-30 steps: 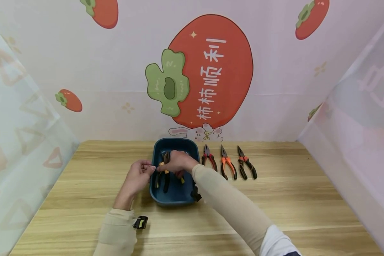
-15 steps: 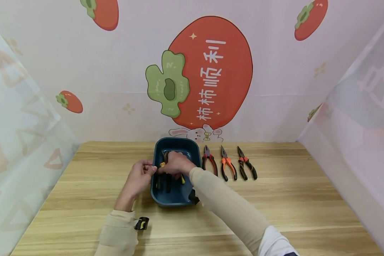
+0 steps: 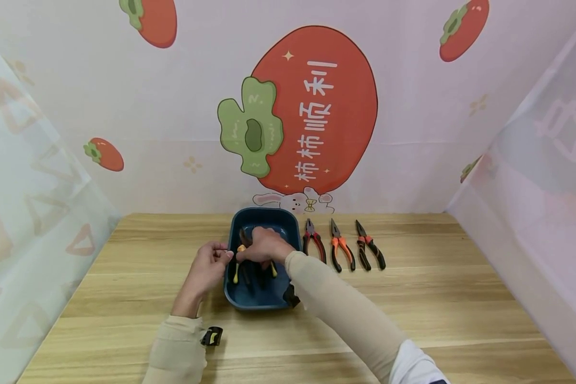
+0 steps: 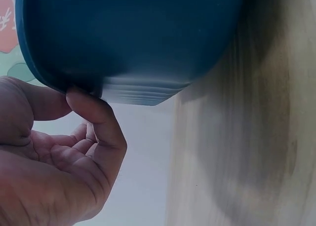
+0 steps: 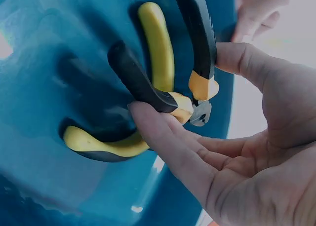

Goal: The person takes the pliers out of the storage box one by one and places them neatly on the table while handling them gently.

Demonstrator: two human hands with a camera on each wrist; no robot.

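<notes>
In the head view, my right hand (image 3: pixel 269 246) reaches into a dark blue bin (image 3: pixel 261 307). The right wrist view shows its thumb and fingers gripping black-handled pliers (image 5: pixel 183 107) with orange-yellow collars, the thumb on one handle and the index finger across the other. The handles are spread apart. Beneath them on the bin floor lie other pliers (image 5: pixel 160 53) with yellow-and-black handles, their head hidden behind the gripped pair and the fingers. My left hand (image 4: pixel 69 171) pinches the bin's rim between thumb and index finger, its other fingers curled beside the wall.
To the right of the bin, three pliers lie in a row on the wooden table (image 3: pixel 413 330): red-and-black pliers (image 3: pixel 310 229), orange-handled pliers (image 3: pixel 336 230) and black-and-orange pliers (image 3: pixel 362 234). A printed cloth wall (image 3: pixel 173 186) rises behind the table, with side walls left and right.
The gripped pliers have shifted within the bin under my right hand, and a yellow handle now shows at the bin's left side. My left hand keeps its place at the rim.
</notes>
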